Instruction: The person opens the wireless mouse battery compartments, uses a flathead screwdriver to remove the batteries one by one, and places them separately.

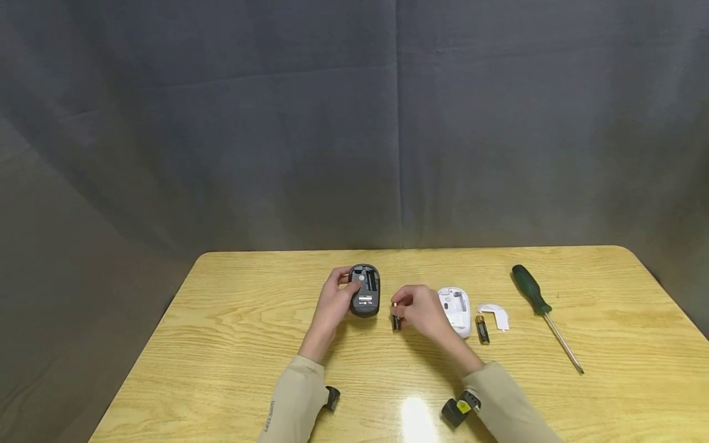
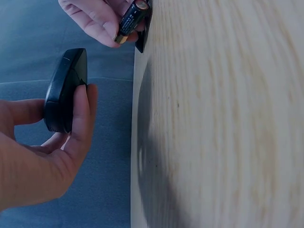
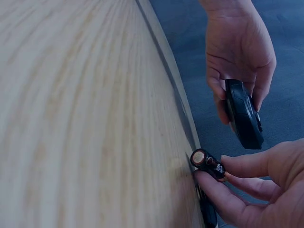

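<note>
A black computer mouse (image 1: 365, 304), underside up with its battery slot uncovered, is held above the table by my left hand (image 1: 332, 303). In the left wrist view the fingers and thumb grip the mouse (image 2: 61, 92) by its sides. To the right of it, my right hand (image 1: 425, 312) pinches a small black-and-copper battery (image 3: 211, 165) between thumb and fingers, apart from the mouse. A dark flat piece (image 3: 207, 212) shows below the right hand; I cannot tell what it is. Just beyond the right hand lies a white mouse (image 1: 456, 317), its underside up and its compartment uncovered.
A curved white cover (image 1: 500, 315) and another battery (image 1: 482, 330) lie right of the white mouse. Farther right is a green-handled screwdriver (image 1: 530, 289), its blade toward the front. The wooden table (image 1: 232, 344) ends at a grey curtain (image 1: 277, 154).
</note>
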Demonstrator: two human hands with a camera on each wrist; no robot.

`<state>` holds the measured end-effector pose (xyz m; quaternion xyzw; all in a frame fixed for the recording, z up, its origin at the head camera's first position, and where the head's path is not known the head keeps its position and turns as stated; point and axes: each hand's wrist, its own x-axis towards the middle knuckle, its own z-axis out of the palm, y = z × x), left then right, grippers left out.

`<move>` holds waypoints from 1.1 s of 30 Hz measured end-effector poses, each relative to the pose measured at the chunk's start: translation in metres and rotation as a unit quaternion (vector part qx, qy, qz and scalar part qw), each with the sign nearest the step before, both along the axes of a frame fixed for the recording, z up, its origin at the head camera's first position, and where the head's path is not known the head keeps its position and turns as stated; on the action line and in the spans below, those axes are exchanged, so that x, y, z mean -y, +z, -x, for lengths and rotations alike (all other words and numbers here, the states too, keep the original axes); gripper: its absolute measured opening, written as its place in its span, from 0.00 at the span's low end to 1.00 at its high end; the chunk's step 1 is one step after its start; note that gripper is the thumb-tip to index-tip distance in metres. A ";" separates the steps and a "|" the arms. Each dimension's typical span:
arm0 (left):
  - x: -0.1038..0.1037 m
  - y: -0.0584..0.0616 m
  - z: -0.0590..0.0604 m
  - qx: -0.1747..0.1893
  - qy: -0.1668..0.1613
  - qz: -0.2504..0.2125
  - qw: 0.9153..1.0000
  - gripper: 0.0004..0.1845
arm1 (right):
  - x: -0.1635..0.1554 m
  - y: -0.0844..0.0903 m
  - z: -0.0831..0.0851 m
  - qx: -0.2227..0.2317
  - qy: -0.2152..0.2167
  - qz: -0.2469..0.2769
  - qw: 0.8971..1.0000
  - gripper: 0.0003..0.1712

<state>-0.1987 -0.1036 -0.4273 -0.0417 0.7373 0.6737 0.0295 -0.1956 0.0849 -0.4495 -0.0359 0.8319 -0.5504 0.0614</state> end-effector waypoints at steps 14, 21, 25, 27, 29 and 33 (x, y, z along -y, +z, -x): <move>0.006 -0.010 0.004 -0.002 -0.025 0.047 0.999 0.23 | 0.004 -0.002 -0.004 -0.073 0.006 -0.116 0.991 0.04; 0.011 -0.012 0.006 0.020 -0.064 0.080 0.995 0.22 | 0.002 0.000 -0.004 -0.084 0.019 -0.137 0.987 0.04; 0.013 -0.013 0.006 0.030 -0.071 0.094 0.993 0.22 | 0.002 0.001 -0.005 -0.078 0.024 -0.137 0.987 0.03; 0.014 -0.013 0.006 0.031 -0.071 0.104 0.992 0.22 | 0.002 0.001 -0.005 -0.080 0.028 -0.139 0.987 0.03; 0.015 -0.014 0.007 0.023 -0.064 0.122 0.990 0.22 | 0.003 0.001 -0.005 -0.086 0.031 -0.143 0.985 0.03; 0.016 -0.014 0.008 0.002 -0.046 0.175 0.984 0.22 | 0.003 0.000 -0.005 -0.097 0.036 -0.152 0.983 0.03</move>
